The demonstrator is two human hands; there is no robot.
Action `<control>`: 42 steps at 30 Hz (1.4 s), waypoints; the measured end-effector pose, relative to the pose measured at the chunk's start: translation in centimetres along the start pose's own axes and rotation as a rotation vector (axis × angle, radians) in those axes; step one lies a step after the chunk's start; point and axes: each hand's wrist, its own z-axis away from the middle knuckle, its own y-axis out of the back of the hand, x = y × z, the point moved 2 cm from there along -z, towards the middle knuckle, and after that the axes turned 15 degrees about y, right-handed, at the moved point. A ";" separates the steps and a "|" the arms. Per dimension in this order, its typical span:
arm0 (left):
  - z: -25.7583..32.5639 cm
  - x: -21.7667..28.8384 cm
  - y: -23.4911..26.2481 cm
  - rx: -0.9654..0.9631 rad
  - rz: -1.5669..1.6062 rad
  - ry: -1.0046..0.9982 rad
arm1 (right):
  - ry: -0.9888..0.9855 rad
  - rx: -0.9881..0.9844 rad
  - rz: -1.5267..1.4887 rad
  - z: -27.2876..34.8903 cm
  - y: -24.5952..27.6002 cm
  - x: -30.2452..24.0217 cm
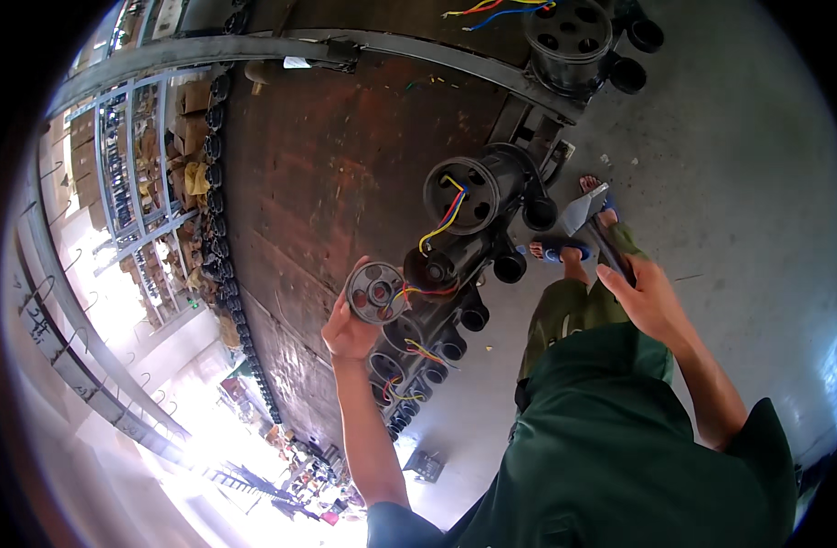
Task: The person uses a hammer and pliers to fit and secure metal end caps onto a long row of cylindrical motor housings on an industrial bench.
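Observation:
My left hand (350,331) grips a round metal end cover (375,293) with several holes, held up on edge. Red and yellow wires (429,290) run beside it toward an open black motor or pump housing (428,270). In my right hand (653,300) is a hammer (612,254), its grey head (583,209) pointing up and away from me. Just beyond the open housing stands a black housing (478,196) with a perforated end and yellow, red and blue wires coming out of it. The fingers behind the cover are partly hidden.
A long brown worktable (300,173) stretches ahead and left, with a row of black housings (409,333) along its near edge. Another housing (569,41) stands at the far right. Small black parts (219,173) line the far edge, before loaded shelves (131,155). Grey floor (738,183) lies right.

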 end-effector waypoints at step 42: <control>9.4 -3.7 -7.3 0.085 0.281 -0.765 | 0.367 -0.168 0.376 3.7 -2.6 -5.8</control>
